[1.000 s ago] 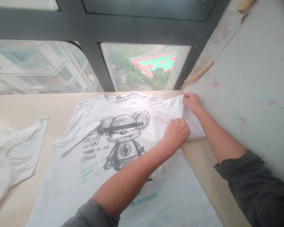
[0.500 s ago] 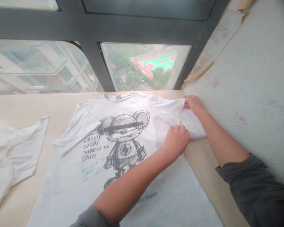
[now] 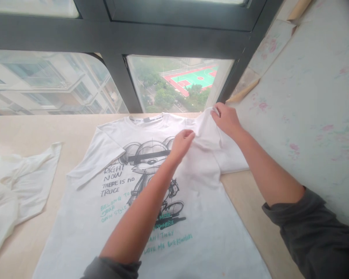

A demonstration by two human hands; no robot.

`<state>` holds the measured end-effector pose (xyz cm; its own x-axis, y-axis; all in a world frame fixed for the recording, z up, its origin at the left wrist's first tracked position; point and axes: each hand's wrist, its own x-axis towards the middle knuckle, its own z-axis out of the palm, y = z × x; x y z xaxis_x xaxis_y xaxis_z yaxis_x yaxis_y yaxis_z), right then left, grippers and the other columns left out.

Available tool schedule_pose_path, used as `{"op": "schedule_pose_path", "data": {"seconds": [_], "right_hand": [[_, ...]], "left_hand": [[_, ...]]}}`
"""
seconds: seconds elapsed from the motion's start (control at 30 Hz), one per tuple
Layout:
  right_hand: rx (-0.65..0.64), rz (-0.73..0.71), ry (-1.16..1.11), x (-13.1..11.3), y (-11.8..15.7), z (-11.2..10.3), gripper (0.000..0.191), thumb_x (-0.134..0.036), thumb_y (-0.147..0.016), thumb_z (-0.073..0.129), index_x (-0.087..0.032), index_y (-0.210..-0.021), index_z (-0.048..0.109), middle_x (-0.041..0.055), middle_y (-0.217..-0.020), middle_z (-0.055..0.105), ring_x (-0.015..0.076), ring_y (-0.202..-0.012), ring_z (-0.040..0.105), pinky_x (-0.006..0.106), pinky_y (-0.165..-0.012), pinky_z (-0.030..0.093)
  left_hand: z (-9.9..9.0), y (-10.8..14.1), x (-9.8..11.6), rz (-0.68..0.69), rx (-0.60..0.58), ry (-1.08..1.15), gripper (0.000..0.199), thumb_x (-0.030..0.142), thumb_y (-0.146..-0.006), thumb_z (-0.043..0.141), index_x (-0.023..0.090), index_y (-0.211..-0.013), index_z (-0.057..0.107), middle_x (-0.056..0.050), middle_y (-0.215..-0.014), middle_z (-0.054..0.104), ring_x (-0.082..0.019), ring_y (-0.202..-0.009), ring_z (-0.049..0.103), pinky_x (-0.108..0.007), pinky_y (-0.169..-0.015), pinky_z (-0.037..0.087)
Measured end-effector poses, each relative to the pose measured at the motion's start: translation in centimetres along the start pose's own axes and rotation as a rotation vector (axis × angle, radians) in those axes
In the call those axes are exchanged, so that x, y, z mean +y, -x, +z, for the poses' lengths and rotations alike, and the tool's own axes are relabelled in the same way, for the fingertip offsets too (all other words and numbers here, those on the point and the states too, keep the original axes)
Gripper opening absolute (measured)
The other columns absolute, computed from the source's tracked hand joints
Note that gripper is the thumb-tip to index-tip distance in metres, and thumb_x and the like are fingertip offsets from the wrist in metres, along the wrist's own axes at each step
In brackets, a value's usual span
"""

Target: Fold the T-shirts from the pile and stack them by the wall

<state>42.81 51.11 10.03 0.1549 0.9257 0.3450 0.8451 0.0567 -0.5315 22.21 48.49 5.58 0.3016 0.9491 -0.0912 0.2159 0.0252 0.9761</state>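
A white T-shirt (image 3: 84, 217) with a sketched bear figure and black and green lettering lies spread on a pale surface, collar toward the window. The sleeve on the left is folded inward over the front. My right hand (image 3: 225, 118) pinches the shirt's right shoulder and holds that fabric raised. My left hand (image 3: 184, 144) is closed over the upper chest, its fingertips pinching the cloth near the raised part. My left forearm covers part of the bear print.
Another white garment (image 3: 26, 190) lies crumpled at the left. A dark window frame (image 3: 174, 40) rises behind the pale surface (image 3: 72, 133). On the right stands a wall with peeling floral wallpaper (image 3: 308, 116).
My right hand has moved up and left, lifting the shoulder cloth. My left hand has moved up and left from beside the sleeve to the upper chest, uncovering more green lettering.
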Motion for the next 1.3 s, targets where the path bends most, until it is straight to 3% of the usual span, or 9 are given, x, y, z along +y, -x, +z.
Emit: {"op": "schedule_pose_path", "data": {"seconds": [0.13, 0.23, 0.3, 0.4, 0.53, 0.7, 0.87, 1.03, 1.3], "right_hand": [[-0.277, -0.342, -0.039, -6.1, 2.9, 1.2, 0.025, -0.029, -0.093, 0.052, -0.027, -0.114, 0.065, 0.0049, -0.101, 0.068, 0.022, -0.088, 0.06, 0.034, -0.083, 0.043], [-0.431, -0.421, -0.032, -7.2, 6.6, 2.9, 0.036, -0.036, -0.092, 0.056, -0.032, -0.127, 0.06, 0.0052, -0.114, 0.068, 0.0251, -0.095, 0.062, 0.039, -0.084, 0.048], [-0.386, -0.384, 0.006, -6.1, 9.0, 3.6, 0.04, -0.036, -0.089, 0.059, -0.031, -0.129, 0.06, 0.0081, -0.122, 0.065, 0.0303, -0.109, 0.06, 0.047, -0.092, 0.048], [-0.315, -0.344, 0.022, -3.2, 11.9, 3.7, 0.05, -0.027, -0.082, 0.064, -0.027, -0.132, 0.057, 0.0112, -0.138, 0.056, 0.0349, -0.127, 0.05, 0.056, -0.105, 0.041], [-0.237, -0.266, -0.048, 0.0, 13.5, 3.3, 0.067, -0.006, -0.074, 0.052, -0.026, -0.138, 0.051, 0.0098, -0.147, 0.047, 0.0287, -0.136, 0.044, 0.048, -0.114, 0.039], [-0.13, -0.171, -0.069, 2.0, 12.9, 4.0, 0.064, -0.004, -0.073, 0.048, -0.022, -0.134, 0.053, 0.0099, -0.127, 0.061, 0.0264, -0.119, 0.058, 0.045, -0.104, 0.049], [-0.119, -0.184, -0.107, 2.3, 12.7, 4.5, 0.063, -0.001, -0.07, 0.046, -0.021, -0.129, 0.057, 0.0083, -0.123, 0.064, 0.0228, -0.11, 0.061, 0.039, -0.097, 0.051], [-0.024, -0.055, -0.159, 1.9, 12.6, 4.3, 0.026, -0.015, -0.083, 0.056, -0.02, -0.106, 0.067, 0.004, -0.094, 0.069, 0.0173, -0.078, 0.063, 0.03, -0.072, 0.053], [0.123, -0.181, 0.187, 2.8, 13.7, 3.7, 0.013, -0.015, -0.088, 0.057, -0.02, -0.095, 0.067, 0.0066, -0.095, 0.067, 0.0213, -0.09, 0.062, 0.032, -0.079, 0.05]], "left_hand": [[-4.1, -4.3, -0.4, -0.138, -0.021, 0.092, 0.045, 0.054, -0.093, 0.042, 0.015, -0.108, 0.057, -0.013, -0.101, 0.07, -0.021, -0.09, 0.068, -0.032, -0.08, 0.053], [-5.4, -5.8, -0.7, -0.196, -0.05, 0.099, 0.053, 0.065, -0.09, 0.043, 0.016, -0.103, 0.059, -0.01, -0.086, 0.068, -0.022, -0.081, 0.066, -0.033, -0.074, 0.053], [-5.5, -6.4, -0.9, -0.213, -0.084, 0.087, 0.054, 0.066, -0.086, 0.049, 0.015, -0.098, 0.061, -0.009, -0.082, 0.066, -0.021, -0.076, 0.063, -0.033, -0.072, 0.051], [-5.2, -7.3, -1.0, -0.198, -0.117, 0.032, 0.037, 0.052, -0.079, 0.067, 0.015, -0.084, 0.063, -0.004, -0.074, 0.061, -0.017, -0.07, 0.058, -0.029, -0.067, 0.047], [-4.7, -9.0, -0.5, -0.158, -0.11, -0.061, 0.027, 0.039, -0.077, 0.072, 0.017, -0.07, 0.057, 0.002, -0.063, 0.048, -0.011, -0.06, 0.046, -0.025, -0.059, 0.036], [-4.1, -11.1, 0.6, -0.144, -0.076, -0.141, 0.031, 0.034, -0.077, 0.071, 0.018, -0.062, 0.048, 0.004, -0.058, 0.036, -0.009, -0.055, 0.037, -0.024, -0.054, 0.029], [-3.3, -13.1, 1.1, -0.146, -0.06, -0.179, 0.008, 0.018, -0.072, 0.068, 0.016, -0.071, 0.06, 0.002, -0.061, 0.046, -0.01, -0.059, 0.044, -0.024, -0.056, 0.034], [-2.2, -15.0, 0.1, -0.151, -0.049, -0.198, 0.018, 0.015, -0.072, 0.065, 0.016, -0.089, 0.07, 0.0, -0.065, 0.054, -0.011, -0.059, 0.047, -0.025, -0.058, 0.039], [-1.5, -16.0, -1.9, -0.133, 0.0, -0.351, 0.017, 0.028, -0.073, 0.072, 0.016, -0.085, 0.068, -0.003, -0.07, 0.059, -0.016, -0.067, 0.054, -0.028, -0.065, 0.043]]}}
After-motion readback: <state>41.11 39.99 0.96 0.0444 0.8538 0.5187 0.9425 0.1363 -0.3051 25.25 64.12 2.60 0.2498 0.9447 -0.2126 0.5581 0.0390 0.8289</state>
